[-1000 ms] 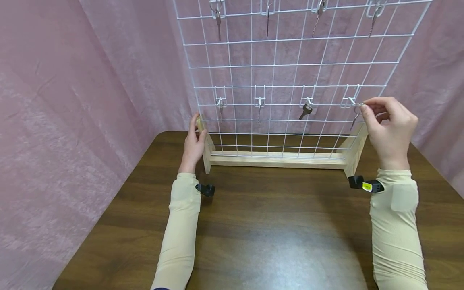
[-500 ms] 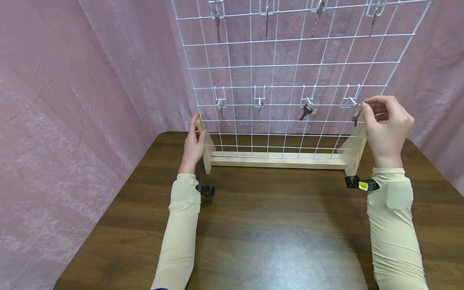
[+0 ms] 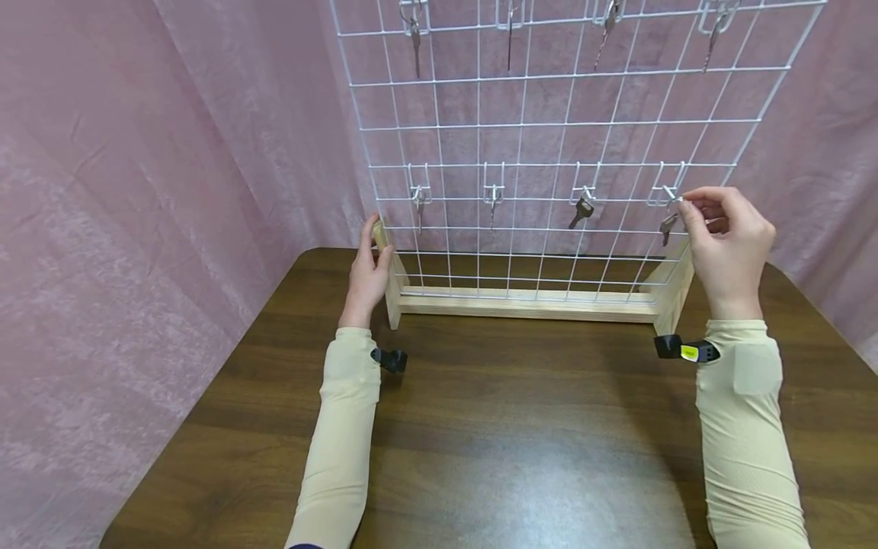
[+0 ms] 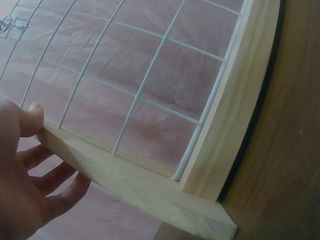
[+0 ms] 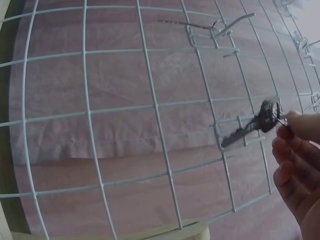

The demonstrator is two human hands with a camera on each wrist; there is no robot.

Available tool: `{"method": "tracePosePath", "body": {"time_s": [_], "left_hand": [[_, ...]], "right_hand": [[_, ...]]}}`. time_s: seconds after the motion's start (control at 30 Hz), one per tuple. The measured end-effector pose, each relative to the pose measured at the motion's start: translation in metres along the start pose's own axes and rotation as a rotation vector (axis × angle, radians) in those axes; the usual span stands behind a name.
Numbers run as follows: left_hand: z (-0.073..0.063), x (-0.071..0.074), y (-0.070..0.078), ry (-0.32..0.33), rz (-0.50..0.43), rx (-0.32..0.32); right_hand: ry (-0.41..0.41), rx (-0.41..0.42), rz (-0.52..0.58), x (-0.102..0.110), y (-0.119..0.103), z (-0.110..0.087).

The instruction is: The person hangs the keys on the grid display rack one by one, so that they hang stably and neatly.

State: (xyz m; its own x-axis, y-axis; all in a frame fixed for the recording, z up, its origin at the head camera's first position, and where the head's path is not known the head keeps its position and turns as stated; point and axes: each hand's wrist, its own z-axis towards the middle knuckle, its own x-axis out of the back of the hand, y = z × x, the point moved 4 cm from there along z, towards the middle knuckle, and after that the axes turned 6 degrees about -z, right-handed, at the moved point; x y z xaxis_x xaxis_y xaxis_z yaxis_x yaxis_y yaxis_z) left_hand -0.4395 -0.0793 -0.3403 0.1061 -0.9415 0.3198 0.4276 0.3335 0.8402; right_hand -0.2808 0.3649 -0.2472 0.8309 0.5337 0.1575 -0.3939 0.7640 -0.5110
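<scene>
My right hand [image 3: 730, 244] pinches the small ring of a metal key [image 3: 668, 223] between thumb and forefinger. Right in front of these fingertips is the rightmost lower hook [image 3: 665, 196]; whether the ring touches it I cannot tell. In the right wrist view the key [image 5: 260, 122] points away from the fingers, across the hook's wire frame. On the other side, my left hand [image 3: 366, 274] grips the wooden side piece of the stand [image 3: 528, 307], the thumb on one face of the wood [image 4: 115, 175] and the fingers behind it. A white wire grid panel [image 3: 523, 123] stands in the stand.
Along the lower row, one key [image 3: 581, 212] and two more hang on hooks to the left. Several keys, among them a long one [image 3: 415, 49], hang along the top. Brown wooden tabletop [image 3: 514, 412] lies in front; a pink curtain [image 3: 240, 152] hangs behind.
My right hand has shifted slightly left toward the hook. The key in it has swung and turned, so its flat side shows more. The left hand has stayed still.
</scene>
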Motion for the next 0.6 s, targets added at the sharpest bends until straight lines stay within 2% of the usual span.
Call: {"method": "tracePosePath", "body": {"time_s": [0.2,0.6], "left_hand": [[-0.001,0.0,0.001,0.005,0.01,-0.003],[0.0,0.0,0.001,-0.002,0.008,-0.006]], "right_hand": [[-0.065,-0.002,0.012,-0.004,0.002,-0.003],[-0.081,-0.019,0.035,-0.01,0.011,-0.003]]}}
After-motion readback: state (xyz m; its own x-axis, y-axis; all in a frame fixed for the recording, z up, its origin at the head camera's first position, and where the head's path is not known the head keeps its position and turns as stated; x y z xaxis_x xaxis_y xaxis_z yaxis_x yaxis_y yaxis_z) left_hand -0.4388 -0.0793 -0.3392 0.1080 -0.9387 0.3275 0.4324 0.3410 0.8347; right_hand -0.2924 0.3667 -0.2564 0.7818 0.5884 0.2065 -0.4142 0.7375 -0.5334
